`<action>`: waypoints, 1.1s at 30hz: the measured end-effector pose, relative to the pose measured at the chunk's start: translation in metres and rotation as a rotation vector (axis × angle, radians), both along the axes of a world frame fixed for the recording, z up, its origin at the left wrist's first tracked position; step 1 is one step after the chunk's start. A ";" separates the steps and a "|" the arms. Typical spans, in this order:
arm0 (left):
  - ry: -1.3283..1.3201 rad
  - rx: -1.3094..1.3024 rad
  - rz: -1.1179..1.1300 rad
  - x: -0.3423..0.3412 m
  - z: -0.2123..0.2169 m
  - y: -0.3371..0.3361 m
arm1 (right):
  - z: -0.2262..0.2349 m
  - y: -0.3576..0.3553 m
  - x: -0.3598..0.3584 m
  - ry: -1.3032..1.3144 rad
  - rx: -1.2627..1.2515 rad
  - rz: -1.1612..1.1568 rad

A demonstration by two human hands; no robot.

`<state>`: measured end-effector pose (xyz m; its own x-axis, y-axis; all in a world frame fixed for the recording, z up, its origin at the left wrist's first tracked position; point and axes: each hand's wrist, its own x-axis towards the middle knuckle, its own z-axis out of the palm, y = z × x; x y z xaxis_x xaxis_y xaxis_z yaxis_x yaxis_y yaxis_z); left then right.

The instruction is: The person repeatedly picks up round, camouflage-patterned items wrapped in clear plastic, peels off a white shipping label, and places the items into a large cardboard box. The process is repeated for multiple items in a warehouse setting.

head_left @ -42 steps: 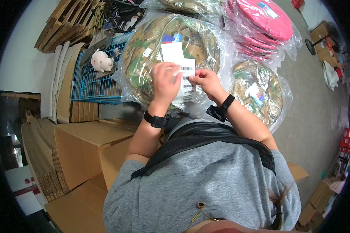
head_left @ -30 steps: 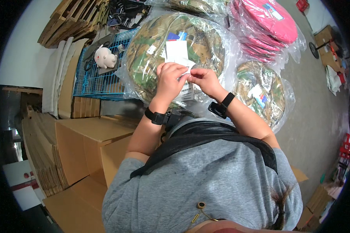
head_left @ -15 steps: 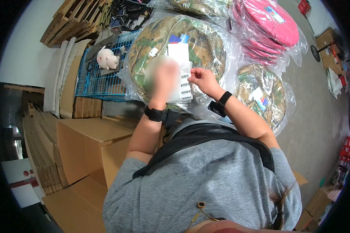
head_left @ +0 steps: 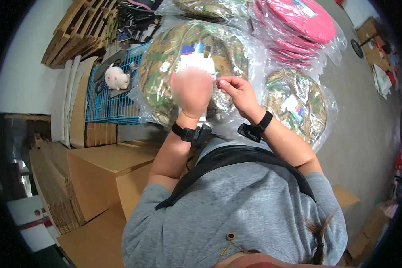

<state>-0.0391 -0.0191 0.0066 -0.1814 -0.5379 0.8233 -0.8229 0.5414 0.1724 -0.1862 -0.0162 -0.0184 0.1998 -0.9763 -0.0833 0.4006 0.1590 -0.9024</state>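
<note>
My left hand (head_left: 192, 91) is blurred over a round, camouflage-patterned item in clear plastic (head_left: 158, 82). It grips a white sheet of barcode labels (head_left: 203, 118), mostly hidden behind the hand, with a strip showing below the wrist side. A white paper (head_left: 190, 61) lies on the package just above the hand. Close by on the right, my right hand (head_left: 241, 94) has thumb and forefinger pinched together near the sheet's edge. Whatever is between those fingertips is too small to make out. Both wrists wear black straps.
Pink round items (head_left: 299, 22) in plastic are stacked at the far right. Another camouflage package (head_left: 295, 98) lies below them. A blue wire cage (head_left: 116, 105) carries a white plush toy (head_left: 117, 77) on the left. An open cardboard box (head_left: 98, 178) stands near my left arm.
My left hand has shifted slightly right and now covers most of the label sheet. My right hand stays pinched, a little lower and further right. The whole view has shifted slightly.
</note>
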 end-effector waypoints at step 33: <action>-0.384 1.320 -0.407 -0.313 -0.394 0.026 | -0.432 -0.040 -0.405 0.528 0.542 -0.167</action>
